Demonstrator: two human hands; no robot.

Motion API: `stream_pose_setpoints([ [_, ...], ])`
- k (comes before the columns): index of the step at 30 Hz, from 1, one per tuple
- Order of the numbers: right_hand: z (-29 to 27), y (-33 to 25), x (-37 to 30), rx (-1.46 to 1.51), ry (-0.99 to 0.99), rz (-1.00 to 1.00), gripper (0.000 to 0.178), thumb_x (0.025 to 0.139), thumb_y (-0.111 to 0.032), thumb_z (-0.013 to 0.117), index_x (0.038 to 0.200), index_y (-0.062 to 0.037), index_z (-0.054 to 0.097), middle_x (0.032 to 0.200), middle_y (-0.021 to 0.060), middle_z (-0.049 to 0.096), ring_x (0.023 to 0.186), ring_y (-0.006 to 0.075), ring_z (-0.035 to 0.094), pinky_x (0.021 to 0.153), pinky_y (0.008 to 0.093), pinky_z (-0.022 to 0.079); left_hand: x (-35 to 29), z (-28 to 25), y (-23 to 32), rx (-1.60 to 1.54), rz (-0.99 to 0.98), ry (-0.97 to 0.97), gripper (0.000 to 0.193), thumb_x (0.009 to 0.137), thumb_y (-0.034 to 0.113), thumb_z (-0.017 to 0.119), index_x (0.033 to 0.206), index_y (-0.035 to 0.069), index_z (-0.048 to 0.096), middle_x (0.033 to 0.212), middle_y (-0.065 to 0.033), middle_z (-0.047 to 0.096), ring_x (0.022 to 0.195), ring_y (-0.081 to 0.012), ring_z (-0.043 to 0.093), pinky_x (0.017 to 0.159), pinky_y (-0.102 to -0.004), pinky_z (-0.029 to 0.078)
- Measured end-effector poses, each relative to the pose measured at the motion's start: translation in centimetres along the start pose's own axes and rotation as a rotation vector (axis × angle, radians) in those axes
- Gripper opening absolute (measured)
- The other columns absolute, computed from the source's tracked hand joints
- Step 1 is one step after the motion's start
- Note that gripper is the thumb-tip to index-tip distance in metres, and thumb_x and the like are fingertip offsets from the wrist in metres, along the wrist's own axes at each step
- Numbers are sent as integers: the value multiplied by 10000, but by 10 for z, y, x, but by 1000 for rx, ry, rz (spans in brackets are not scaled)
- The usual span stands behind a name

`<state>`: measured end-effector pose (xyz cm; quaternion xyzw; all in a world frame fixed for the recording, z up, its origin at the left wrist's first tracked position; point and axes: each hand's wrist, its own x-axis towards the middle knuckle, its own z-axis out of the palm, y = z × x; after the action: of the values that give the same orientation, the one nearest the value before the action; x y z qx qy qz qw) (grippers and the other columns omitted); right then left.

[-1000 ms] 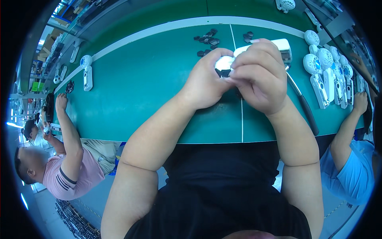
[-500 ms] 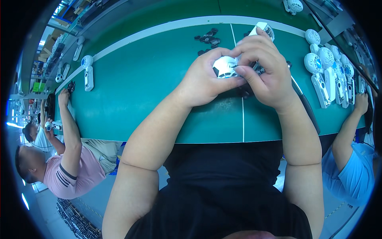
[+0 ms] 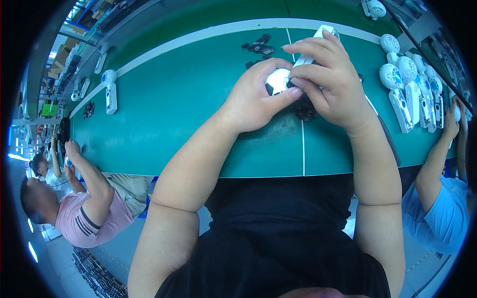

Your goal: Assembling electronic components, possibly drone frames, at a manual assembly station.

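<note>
My left hand (image 3: pixel 253 94) is wrapped around the round head of a white handheld fan (image 3: pixel 278 80), which has dark openings at its rim. The fan's white handle (image 3: pixel 326 32) points away toward the upper right, partly behind my right hand (image 3: pixel 330 82). Thumb and index finger of that hand pinch a small dark piece (image 3: pixel 291 83) against the fan head; its exact shape is mostly covered. Under my right hand lie several black bladed parts (image 3: pixel 304 108) on the green table. More black bladed parts (image 3: pixel 260 46) are scattered beyond my left hand.
Several white fans (image 3: pixel 407 72) lie grouped at the right, and one white fan (image 3: pixel 110 92) lies at the left on the green table (image 3: pixel 169 104). A dark long-bodied tool (image 3: pixel 389 136) is beside my right forearm. Co-workers sit at both sides.
My right fingers have shifted on the fan head, and a dark piece now shows at their tips. The co-worker at left has drawn a hand back from the dark parts; the right one raised theirs.
</note>
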<state>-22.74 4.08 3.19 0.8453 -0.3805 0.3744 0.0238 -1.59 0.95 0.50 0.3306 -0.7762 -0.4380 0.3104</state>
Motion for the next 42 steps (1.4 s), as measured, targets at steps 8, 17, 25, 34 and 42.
stream_pose_setpoints([
  [8,-9,1,-1,-119,-38,-148,347,893,-313,762,1166,-99,747,1350,122,658,1305,336,577,1183,524,366,0,-2,-1,-10,37,72,468,863,291,795,1224,36,642,1142,-156,679,1040,-282,658,910,-365,524],
  [17,40,-14,-8,1009,392,507,769,849,-310,845,1487,-50,501,1413,156,592,1338,280,558,1174,444,396,-2,0,-4,-146,196,233,456,802,231,829,1179,52,646,1153,-138,660,1051,-292,644,932,-383,512],
  [25,31,-15,-6,1185,-56,593,910,844,-312,833,1570,1,381,1462,141,548,1335,229,548,1125,359,437,3,-9,4,23,524,123,430,792,279,834,1126,67,664,1144,-140,657,1093,-323,624,957,-407,503],
  [34,31,-16,-6,1058,-67,512,878,854,-344,821,1545,14,415,1466,132,551,1318,226,559,1128,357,434,5,-4,1,102,585,219,402,878,376,766,1097,54,667,1080,-136,676,1044,-301,655,910,-402,529],
  [42,21,19,-5,1477,270,679,525,975,-322,707,1379,-18,565,1259,141,669,1180,217,647,1021,362,516,5,0,-16,-838,-152,20,455,1102,405,448,1192,0,635,993,-132,704,808,-195,703,664,-320,591],
])
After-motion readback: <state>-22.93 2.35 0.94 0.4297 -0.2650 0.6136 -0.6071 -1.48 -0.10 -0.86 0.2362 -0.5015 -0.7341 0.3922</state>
